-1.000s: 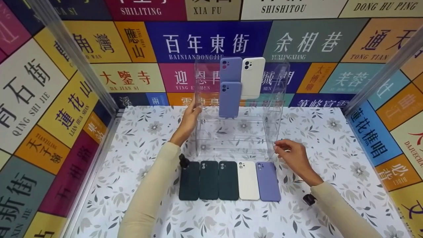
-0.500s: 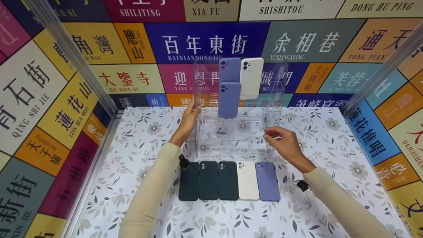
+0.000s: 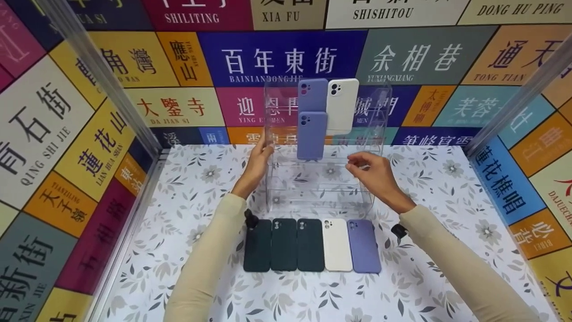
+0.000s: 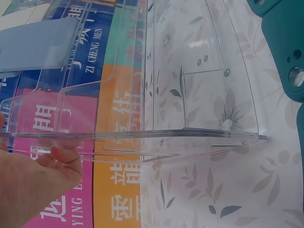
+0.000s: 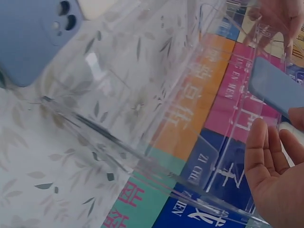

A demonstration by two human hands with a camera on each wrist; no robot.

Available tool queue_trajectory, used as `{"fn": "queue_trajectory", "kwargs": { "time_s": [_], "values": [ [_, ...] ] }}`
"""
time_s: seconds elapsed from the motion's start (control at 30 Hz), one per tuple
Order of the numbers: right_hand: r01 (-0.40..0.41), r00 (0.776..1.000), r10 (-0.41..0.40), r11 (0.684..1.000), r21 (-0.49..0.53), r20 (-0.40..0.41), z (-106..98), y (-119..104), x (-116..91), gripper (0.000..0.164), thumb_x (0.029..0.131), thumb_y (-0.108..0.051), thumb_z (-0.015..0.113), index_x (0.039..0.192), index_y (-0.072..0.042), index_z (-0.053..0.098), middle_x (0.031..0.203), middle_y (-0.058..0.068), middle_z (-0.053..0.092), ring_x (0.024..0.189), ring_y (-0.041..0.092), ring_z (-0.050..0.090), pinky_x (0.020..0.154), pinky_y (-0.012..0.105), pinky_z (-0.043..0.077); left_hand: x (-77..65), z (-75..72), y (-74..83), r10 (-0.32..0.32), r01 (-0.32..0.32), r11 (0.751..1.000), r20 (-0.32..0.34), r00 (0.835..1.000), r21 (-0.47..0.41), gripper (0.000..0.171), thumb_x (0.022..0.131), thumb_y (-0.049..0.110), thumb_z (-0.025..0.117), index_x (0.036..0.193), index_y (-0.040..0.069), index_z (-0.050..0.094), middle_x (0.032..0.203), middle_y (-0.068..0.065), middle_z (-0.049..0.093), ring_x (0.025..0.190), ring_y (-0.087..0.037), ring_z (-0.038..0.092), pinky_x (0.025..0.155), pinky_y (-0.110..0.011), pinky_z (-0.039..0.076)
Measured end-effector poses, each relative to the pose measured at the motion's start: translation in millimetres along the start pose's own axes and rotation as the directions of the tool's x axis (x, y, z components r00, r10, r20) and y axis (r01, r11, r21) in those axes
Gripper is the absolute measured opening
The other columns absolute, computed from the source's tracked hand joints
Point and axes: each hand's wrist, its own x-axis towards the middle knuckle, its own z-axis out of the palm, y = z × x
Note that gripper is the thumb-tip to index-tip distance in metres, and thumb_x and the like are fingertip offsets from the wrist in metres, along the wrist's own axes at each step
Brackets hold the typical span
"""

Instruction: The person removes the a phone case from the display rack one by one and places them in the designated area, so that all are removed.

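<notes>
A clear acrylic tiered display stand (image 3: 268,188) rises mid-table. My left hand (image 3: 257,165) grips its left side panel; the left wrist view has the thumb (image 4: 64,156) against the panel's edge. Two phone cases, one purple (image 3: 313,95) and one white (image 3: 343,107), stand side by side at the top. Another purple phone case (image 3: 312,139) leans one tier lower, overlapping the upper purple one. Just right of and below it is my right hand (image 3: 375,174), fingers loosely bent and holding nothing. In the right wrist view its fingers (image 5: 259,152) are close to a purple case (image 5: 278,88).
In front of the stand lies a row of phone cases: three dark green (image 3: 284,246), one white (image 3: 338,246) and one purple (image 3: 365,248). Flower-patterned cloth covers the table (image 3: 187,286). Sign-printed walls (image 3: 286,53) and slanting metal posts (image 3: 103,76) enclose it.
My right hand has moved up and to the left, from the stand's lower right side to near the lower purple phone case. The left hand stays on the stand's side.
</notes>
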Motion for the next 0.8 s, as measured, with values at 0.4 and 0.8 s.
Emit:
{"fn": "queue_trajectory", "kwargs": {
  "time_s": [0.4, 0.8],
  "values": [
    [0.025, 1.000, -0.025, 0.999, 0.034, -0.016, 6.5, -12.0, 32.3, 0.025, 0.104, -0.014, 0.078, 0.127, -0.005, 0.081, 0.122, 0.014, 0.079, 0.100, 0.021, 0.076, 0.082, 0.018, 0.057, 1.4, 0.9, -0.8, 0.017, -0.017, 1.000, 0.000, 1.000, -0.023, 0.069, 0.116, 0.014, 0.044, 0.178, 0.019, 0.015, 0.177, -0.022, 0.033, 0.162, -0.039, 0.033, 0.131, -0.051, 0.029],
    [0.042, 0.999, -0.040, 0.997, 0.069, -0.029, 12.6, -31.1, 55.8, 0.032, 0.103, -0.012, 0.079, 0.133, 0.000, 0.078, 0.125, 0.013, 0.079, 0.098, 0.018, 0.075, 0.076, 0.019, 0.058, 2.5, 1.0, -2.0, 0.010, -0.010, 1.000, -0.018, 1.000, 0.001, 0.069, 0.115, 0.016, 0.045, 0.178, 0.017, 0.017, 0.171, -0.023, 0.041, 0.157, -0.037, 0.040, 0.130, -0.052, 0.032]
  ]
}}
